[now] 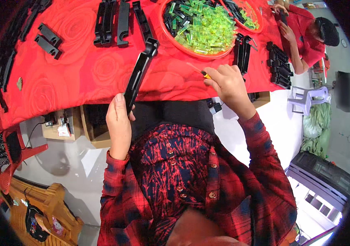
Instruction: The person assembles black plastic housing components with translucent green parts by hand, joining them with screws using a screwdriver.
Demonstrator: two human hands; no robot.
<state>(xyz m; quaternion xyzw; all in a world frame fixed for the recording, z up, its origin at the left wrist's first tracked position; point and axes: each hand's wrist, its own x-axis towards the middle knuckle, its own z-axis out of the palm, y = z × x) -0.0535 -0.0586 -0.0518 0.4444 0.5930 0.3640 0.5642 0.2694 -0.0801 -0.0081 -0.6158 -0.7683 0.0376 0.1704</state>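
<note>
My left hand is closed round the lower end of a long black plastic part, tilted up over the table's front edge. The part's hooked far end lies near another black strip. To the right, my right hand grips a small screwdriver by its yellow and black handle. Its thin shaft points left toward the black part, with a gap between them. Beyond the screwdriver stands a round red basin heaped with clear yellow-green pieces and small black pieces.
On the red rose-patterned tablecloth lie black parts in rows, a pair at left, and a stack at right. A second red basin sits behind. A co-worker in red works at the far right, near a pale purple stool.
</note>
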